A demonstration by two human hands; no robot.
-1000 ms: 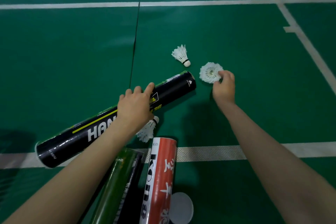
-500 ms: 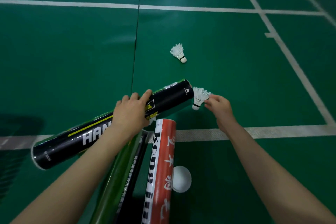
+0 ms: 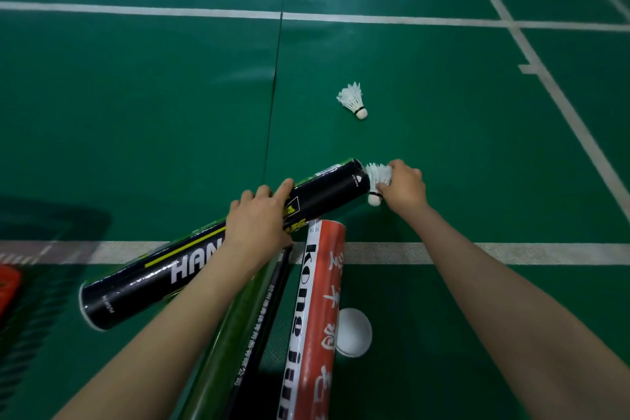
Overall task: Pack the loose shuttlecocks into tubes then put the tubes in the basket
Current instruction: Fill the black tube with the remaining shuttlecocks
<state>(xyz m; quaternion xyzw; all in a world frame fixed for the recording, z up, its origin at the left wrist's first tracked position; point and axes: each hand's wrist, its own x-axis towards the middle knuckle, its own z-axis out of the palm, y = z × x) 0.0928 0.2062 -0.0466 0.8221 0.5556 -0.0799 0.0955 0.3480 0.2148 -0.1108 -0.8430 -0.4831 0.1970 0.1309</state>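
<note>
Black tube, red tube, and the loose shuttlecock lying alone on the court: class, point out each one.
Black tube (image 3: 143,286), head view, on its lettered side.
Red tube (image 3: 318,310), head view, on its printed side.
Loose shuttlecock (image 3: 351,98), head view, on its feathers.

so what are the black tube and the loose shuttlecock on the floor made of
Black tube: looks like cardboard with a glossy printed wrap; light glints along its round side, and a pale rim shows at the near end. Plastic cannot be ruled out.

Loose shuttlecock: a skirt of separate white, pointed vanes, so probably real feathers, matte; the rounded white base with a dark band looks like covered cork, though that is a guess.
</note>
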